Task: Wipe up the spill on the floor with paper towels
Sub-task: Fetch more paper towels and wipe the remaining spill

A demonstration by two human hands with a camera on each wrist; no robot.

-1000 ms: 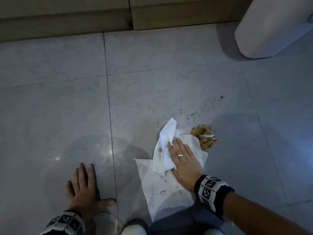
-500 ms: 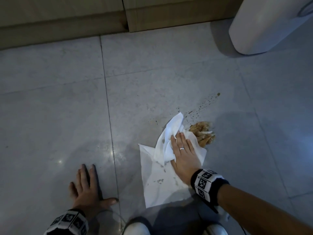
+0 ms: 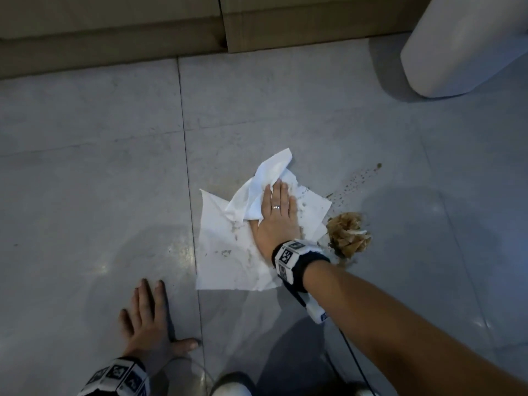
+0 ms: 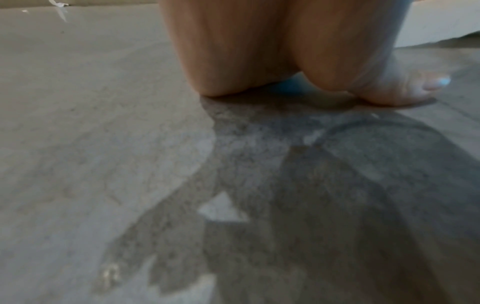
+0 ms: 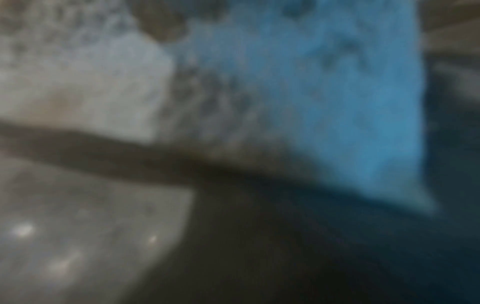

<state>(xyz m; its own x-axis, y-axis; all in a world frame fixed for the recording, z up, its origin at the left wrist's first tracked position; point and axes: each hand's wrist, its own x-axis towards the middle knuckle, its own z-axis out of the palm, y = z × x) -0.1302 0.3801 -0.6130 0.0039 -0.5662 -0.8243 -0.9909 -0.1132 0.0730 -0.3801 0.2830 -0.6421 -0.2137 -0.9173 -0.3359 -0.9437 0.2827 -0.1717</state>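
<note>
A white paper towel (image 3: 225, 252), smeared with brown flecks, lies spread on the grey tiled floor (image 3: 85, 167). My right hand (image 3: 275, 212) presses flat on it with straight fingers, one crumpled corner standing up beside the fingertips. A soaked brown wad of paper (image 3: 348, 234) sits just right of my wrist. Brown splatter specks (image 3: 360, 178) trail away up and to the right. My left hand (image 3: 148, 318) rests flat on the floor at the lower left, fingers spread; its heel and thumb (image 4: 405, 88) show in the left wrist view. The right wrist view is blurred.
A white rounded bin or appliance base (image 3: 463, 44) stands at the upper right. Wooden cabinet bases (image 3: 114, 38) run along the far edge. The toes of white shoes (image 3: 231, 387) show at the bottom edge. A thin cable (image 3: 354, 358) trails under my right forearm.
My right hand has slid the towel forward and to the left, away from the brown wad, which now lies beside my wrist. The left hand stays planted.
</note>
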